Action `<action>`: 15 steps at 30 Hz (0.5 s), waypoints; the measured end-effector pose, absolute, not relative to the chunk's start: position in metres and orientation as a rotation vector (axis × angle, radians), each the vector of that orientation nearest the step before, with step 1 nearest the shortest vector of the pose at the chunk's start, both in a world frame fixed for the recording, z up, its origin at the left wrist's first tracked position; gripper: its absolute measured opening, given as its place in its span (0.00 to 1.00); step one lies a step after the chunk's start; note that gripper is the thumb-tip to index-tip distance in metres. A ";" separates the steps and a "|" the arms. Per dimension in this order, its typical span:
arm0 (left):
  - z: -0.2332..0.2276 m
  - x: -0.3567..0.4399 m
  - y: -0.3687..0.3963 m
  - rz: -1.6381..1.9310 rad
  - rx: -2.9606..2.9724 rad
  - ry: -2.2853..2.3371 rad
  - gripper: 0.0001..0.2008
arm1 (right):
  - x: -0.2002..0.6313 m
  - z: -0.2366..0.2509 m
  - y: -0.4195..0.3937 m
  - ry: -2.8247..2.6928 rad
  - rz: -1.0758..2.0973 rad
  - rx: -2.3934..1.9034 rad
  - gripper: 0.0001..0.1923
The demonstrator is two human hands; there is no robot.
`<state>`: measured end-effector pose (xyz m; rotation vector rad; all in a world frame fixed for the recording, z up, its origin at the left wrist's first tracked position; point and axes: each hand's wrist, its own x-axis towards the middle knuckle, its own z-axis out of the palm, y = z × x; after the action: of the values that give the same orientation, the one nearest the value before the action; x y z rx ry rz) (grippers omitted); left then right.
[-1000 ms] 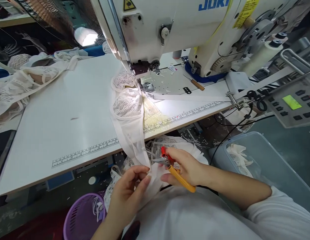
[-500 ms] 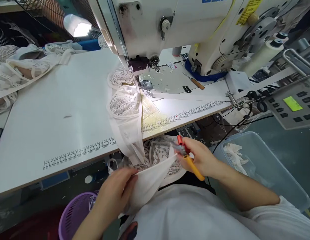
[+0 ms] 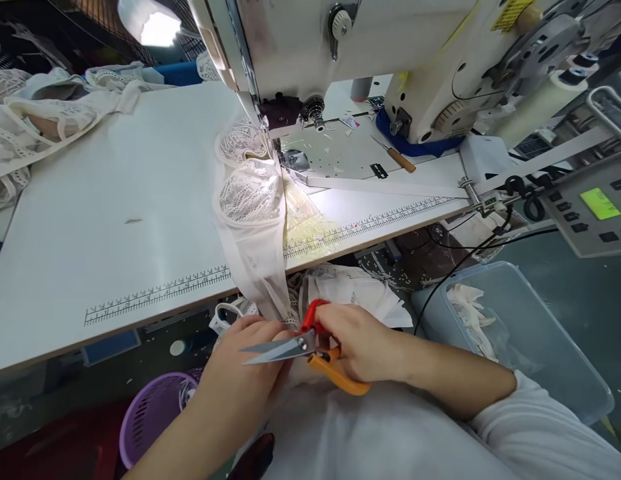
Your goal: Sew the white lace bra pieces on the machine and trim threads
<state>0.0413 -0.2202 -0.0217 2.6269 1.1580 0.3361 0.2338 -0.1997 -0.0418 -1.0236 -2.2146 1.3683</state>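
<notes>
Likely trimming: the right hand [image 3: 357, 337] grips scissors [image 3: 304, 344] over the left hand [image 3: 239, 373], whose hold is hidden; cutting calls for clearing it first.

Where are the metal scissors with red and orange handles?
The scissors are lower centre in the head view, in the right hand, blades over the left hand.

One pair of scissors [image 3: 304, 343], one lamp [image 3: 149, 23], one sewing machine [image 3: 395, 40] and one purple basket [image 3: 141, 415] show

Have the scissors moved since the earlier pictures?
Yes: the scissors have moved leftward, farther from the clear plastic bin, and their blades now overlap the left hand in view.
</notes>
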 end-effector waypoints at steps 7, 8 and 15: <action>-0.019 0.003 -0.224 0.159 2.665 1.200 0.14 | 0.239 -0.049 -0.199 -2.097 1.527 -1.032 0.15; -0.018 -0.007 -0.225 0.212 2.665 1.219 0.13 | 0.243 -0.051 -0.199 -2.068 1.545 -1.027 0.15; -0.022 -0.059 -0.232 0.416 2.385 1.404 0.09 | 0.254 -0.055 -0.202 -2.071 1.513 -0.970 0.14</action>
<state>-0.0589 -0.2325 -0.0218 2.3850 1.4038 0.4164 0.2535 -0.2019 -0.0547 -0.9698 -2.0713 1.5127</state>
